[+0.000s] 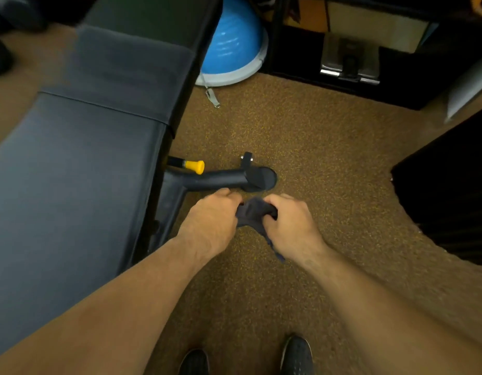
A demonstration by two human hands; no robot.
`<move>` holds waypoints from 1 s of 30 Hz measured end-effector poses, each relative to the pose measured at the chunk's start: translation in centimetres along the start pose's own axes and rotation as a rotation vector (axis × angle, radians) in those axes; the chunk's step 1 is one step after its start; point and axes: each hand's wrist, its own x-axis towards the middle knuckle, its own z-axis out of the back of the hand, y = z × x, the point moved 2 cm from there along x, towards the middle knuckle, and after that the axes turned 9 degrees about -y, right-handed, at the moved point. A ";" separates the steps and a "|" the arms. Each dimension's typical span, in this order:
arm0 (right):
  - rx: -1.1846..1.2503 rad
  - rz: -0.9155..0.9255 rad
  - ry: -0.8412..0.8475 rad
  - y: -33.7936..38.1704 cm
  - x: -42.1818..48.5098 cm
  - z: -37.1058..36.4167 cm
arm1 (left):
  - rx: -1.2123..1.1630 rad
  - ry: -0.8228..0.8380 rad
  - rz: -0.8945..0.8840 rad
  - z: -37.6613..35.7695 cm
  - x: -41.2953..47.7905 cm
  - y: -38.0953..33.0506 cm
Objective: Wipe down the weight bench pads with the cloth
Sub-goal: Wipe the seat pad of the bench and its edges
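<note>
Cloth (257, 212) of a dark, soft weave sits crumpled between our two hands. It is held in the air above the floor, to the right of the weight bench, and touches neither pad. Our left hand (213, 215) curls its fingers over the cloth's left end. Our right hand (291, 215) grips the right end, knuckles up, and a limp tail of fabric hangs down under the right wrist. The hands are close together, with only the bunched fabric between them.

To our left runs the bench. The near pad (72, 185) is a long, smooth slab of grey-black vinyl with a dull sheen. Beyond a straight seam, the far pad (131, 69) looks more matte. From under the near pad a rounded black metal leg (221, 180) reaches out over the floor and ends in a flat oval foot, just beyond our knuckles. A yellow knob (195, 167), flared like a small mushroom, sticks out on a black pin just above that leg. The floor (315, 136) is brown, finely speckled and grainy. A blue ribbed dome (231, 41) with a pale rim sits beside the far pad. Two dark mesh shoes (298, 353) stand at the bottom edge.
</note>
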 end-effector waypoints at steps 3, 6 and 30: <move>-0.016 0.000 0.041 -4.1 1.9 -3.9 | 0.011 0.005 0.057 -5.8 2.3 0.8; -0.059 0.047 0.029 -7.9 3.9 -8.2 | -0.001 -0.028 0.114 -11.5 4.6 2.0; -0.053 0.108 0.412 -23.5 6.7 -30.4 | 0.172 0.356 -0.124 -36.3 9.4 12.3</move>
